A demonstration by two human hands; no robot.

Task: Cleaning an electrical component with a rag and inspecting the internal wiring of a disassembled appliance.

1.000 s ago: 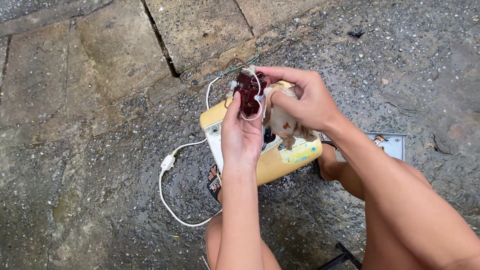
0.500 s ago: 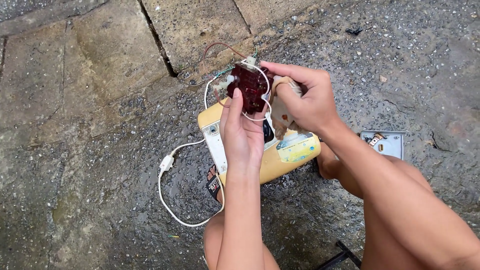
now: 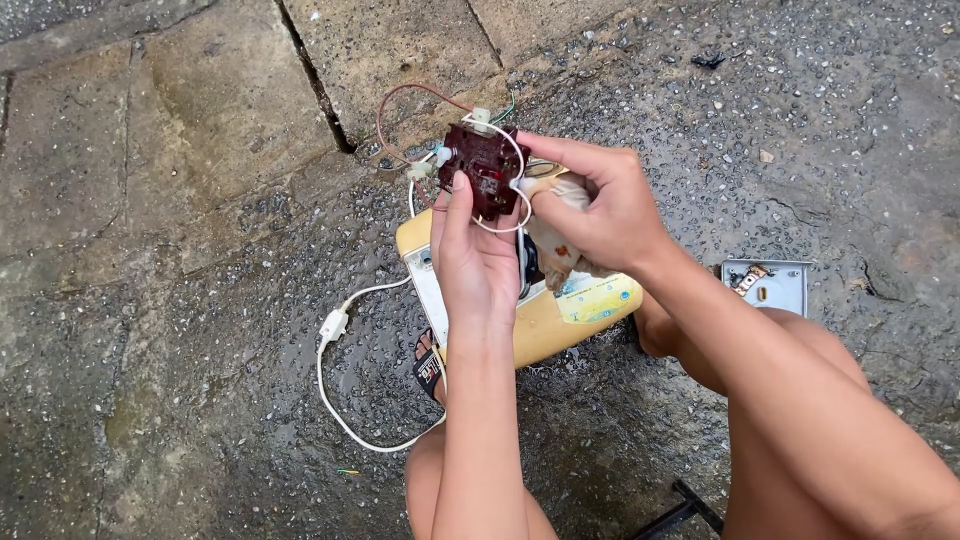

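Observation:
Both my hands hold a dark red circuit board [image 3: 484, 168] above a yellow appliance housing [image 3: 560, 315] lying on wet ground. My left hand [image 3: 478, 258] supports the board from below, thumb against its left edge. My right hand [image 3: 592, 208] grips the board's right side and also holds a pale cloth [image 3: 553, 242]. Thin brown and white wires [image 3: 402, 108] loop out of the board's top and left.
A white power cord [image 3: 335, 385] with an inline switch curls on the wet stone paving left of the housing. A small grey metal plate [image 3: 768, 285] lies at right. A dark metal bar [image 3: 685, 508] shows at the bottom. My knees frame the housing.
The board has been lifted up and away from the housing, and its brown wires have come into view. Both hands rose with it.

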